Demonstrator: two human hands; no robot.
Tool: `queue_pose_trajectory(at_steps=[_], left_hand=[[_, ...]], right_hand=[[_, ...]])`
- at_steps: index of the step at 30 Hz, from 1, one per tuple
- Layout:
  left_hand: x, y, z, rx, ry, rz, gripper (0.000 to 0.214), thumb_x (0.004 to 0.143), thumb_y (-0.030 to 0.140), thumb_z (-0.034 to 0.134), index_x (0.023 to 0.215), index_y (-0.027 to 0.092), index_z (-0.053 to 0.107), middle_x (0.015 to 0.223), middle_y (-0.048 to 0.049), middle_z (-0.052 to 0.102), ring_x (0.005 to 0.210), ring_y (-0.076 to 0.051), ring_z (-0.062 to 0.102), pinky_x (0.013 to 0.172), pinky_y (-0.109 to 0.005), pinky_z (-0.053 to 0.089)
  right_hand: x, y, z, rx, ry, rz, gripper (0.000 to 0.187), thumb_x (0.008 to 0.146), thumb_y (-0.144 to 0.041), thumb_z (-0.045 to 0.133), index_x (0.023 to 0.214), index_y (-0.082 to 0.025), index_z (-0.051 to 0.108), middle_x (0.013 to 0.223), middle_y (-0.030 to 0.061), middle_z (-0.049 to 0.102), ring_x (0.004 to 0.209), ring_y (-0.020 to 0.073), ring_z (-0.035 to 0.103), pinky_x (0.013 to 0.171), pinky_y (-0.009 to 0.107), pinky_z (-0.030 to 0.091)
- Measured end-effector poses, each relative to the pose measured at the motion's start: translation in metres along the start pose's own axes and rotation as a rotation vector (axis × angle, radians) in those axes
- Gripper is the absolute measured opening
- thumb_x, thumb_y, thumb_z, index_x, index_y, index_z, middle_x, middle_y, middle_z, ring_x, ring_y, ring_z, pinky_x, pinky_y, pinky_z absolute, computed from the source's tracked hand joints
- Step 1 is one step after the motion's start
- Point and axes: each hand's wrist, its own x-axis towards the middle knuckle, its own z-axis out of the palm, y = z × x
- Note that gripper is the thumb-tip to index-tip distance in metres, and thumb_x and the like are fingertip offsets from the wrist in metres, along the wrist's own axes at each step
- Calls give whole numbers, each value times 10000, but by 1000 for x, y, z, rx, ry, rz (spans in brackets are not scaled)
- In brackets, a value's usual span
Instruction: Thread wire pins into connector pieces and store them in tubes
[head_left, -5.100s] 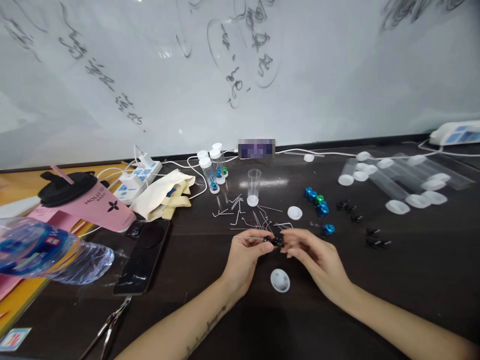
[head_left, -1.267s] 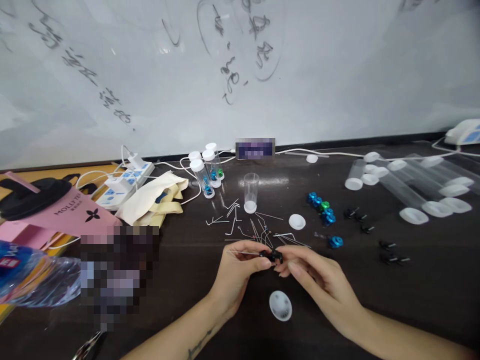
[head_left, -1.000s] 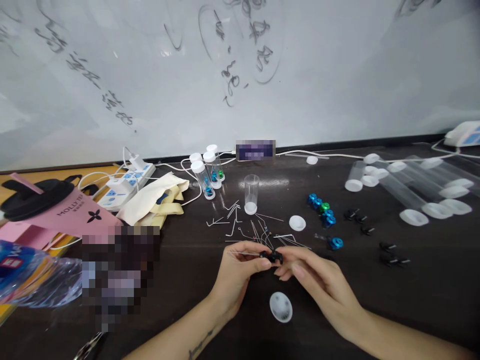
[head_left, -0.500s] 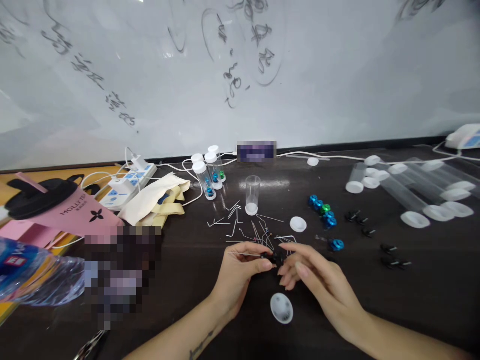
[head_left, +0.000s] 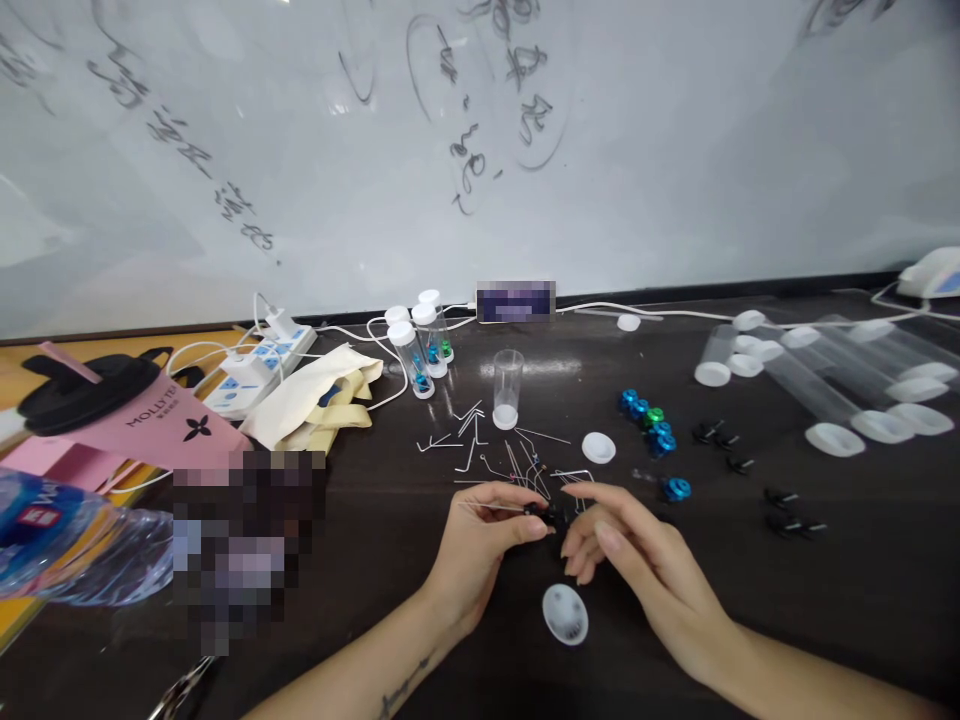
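Note:
Between thumb and forefinger, my left hand (head_left: 487, 535) pinches a small black part (head_left: 546, 514) with a thin metal wire running back to the left across the fingers. My right hand (head_left: 630, 560) is just right of that part, fingers loosely curled and apart, with nothing visible in them. A small white dish (head_left: 565, 614) with dark specks inside lies below the hands. Above them are several thin metal wires and hex keys (head_left: 472, 455), an upright clear tube (head_left: 508, 385) with a white base, and a white cap (head_left: 598, 447).
Blue and green metal spools (head_left: 651, 415) and several black parts (head_left: 784, 525) lie to the right. Clear tubes (head_left: 806, 390) with white caps rest behind them. Capped tubes (head_left: 412, 360) stand at the back left, near a cloth bag (head_left: 307, 395), a power strip (head_left: 289, 345) and a pink cup (head_left: 169, 415).
My right hand has drawn slightly away from the black part. My left hand keeps its pinch on it. The whole view has shifted a little.

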Motion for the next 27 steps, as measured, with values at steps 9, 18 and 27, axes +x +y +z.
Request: queue_pose_trajectory(at_steps=[9, 18, 27], left_hand=[[-1, 0, 0, 10, -4, -5, 229, 545, 98, 871, 739, 151, 761, 767, -27, 751, 699, -136, 676, 731, -264, 564], [-1, 0, 0, 1, -5, -7, 233, 545, 92, 868, 745, 150, 764, 769, -30, 754, 704, -135, 675, 734, -261, 563], [0, -1, -1, 13, -1, -9, 230, 545, 100, 871, 741, 154, 763, 770, -28, 756, 690, -134, 680, 740, -259, 557]], right_hand=[[-2, -1, 1, 14, -13, 5, 287, 1030, -302, 374, 1293, -250, 477, 851, 21, 675, 707, 143, 674, 670, 286, 570], [-2, -1, 0, 1, -21, -4, 286, 1031, -305, 366, 1265, -239, 517, 837, 26, 678, 697, 145, 674, 660, 283, 570], [-1, 1, 1, 31, -7, 7, 310, 1035, -330, 338, 1267, -222, 512, 841, 43, 684, 698, 160, 676, 649, 302, 571]])
